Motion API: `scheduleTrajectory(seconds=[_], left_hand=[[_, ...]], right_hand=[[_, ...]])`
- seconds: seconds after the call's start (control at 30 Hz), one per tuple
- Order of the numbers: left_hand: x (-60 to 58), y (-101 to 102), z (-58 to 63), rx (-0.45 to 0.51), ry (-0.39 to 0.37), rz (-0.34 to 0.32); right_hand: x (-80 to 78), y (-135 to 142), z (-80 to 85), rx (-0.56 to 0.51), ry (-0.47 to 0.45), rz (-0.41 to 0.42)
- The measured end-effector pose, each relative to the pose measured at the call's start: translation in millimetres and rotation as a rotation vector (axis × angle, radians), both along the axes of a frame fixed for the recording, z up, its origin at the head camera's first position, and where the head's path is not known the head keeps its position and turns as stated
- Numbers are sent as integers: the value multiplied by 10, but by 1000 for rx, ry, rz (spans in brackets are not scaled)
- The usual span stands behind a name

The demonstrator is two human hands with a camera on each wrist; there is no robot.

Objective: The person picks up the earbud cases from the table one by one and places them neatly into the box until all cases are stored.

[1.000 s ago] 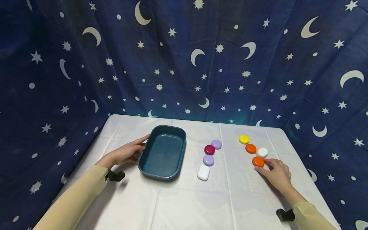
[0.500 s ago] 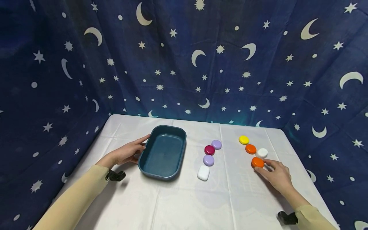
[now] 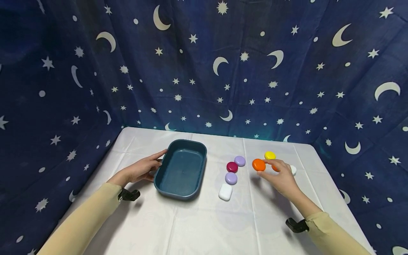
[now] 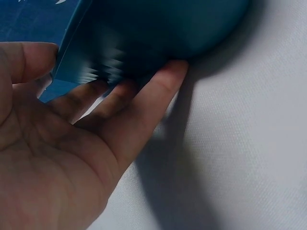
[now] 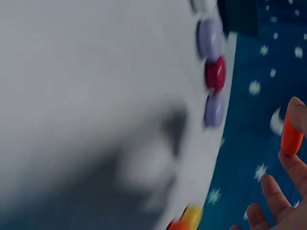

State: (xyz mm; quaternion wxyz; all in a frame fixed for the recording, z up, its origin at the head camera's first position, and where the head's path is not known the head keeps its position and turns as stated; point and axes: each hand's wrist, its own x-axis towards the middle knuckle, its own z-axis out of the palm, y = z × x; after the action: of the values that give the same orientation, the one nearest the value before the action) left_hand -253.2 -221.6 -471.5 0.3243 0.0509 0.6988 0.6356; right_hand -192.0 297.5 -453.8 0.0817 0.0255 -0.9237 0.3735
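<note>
My right hand (image 3: 282,179) pinches a glossy orange disc (image 3: 259,165) between thumb and fingers, above the white table. The same orange disc (image 5: 291,134) shows edge-on in the right wrist view. Beneath and behind this hand lie a yellow disc (image 3: 270,155), another orange disc, mostly covered, and a partly hidden white piece (image 3: 293,170). At left, my left hand (image 3: 140,170) touches the side of a dark teal rectangular tub (image 3: 180,196). In the left wrist view, its fairly straight fingers (image 4: 144,108) rest against the tub's outer wall. Nothing lies inside the tub.
Between tub and right hand runs a line of pieces: a lilac disc (image 3: 240,161), a crimson disc (image 3: 232,167), a second lilac disc (image 3: 231,178) and a white rounded block (image 3: 225,192). A dark blue star-and-moon cloth (image 3: 197,63) hangs behind and beside the white-covered table (image 3: 210,230).
My right hand has lifted the nearer orange disc off the table and carried it leftward and away from me, towards the lilac and crimson line. The left hand and tub stay put.
</note>
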Motion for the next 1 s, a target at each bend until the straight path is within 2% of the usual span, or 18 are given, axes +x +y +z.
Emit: scheduleTrajectory(seconds=[0.27,0.5,0.6,0.8,1.0], left_hand=[[-4,9,-19,-16,11,3],[22,17,-6,-11,8,14],[33,21,-1,-12,6,25],[43,20,8,-15,6,27],[38,24,9,-22,5,29]], right_hand=[[-281,-738,73,-32,-29,140],[-477,-1306,71,29,86,251],[-527,-1516,92,51,104,291],[-633,-1865,104,154,128,379],[-713,-2118,53,325,116,460]])
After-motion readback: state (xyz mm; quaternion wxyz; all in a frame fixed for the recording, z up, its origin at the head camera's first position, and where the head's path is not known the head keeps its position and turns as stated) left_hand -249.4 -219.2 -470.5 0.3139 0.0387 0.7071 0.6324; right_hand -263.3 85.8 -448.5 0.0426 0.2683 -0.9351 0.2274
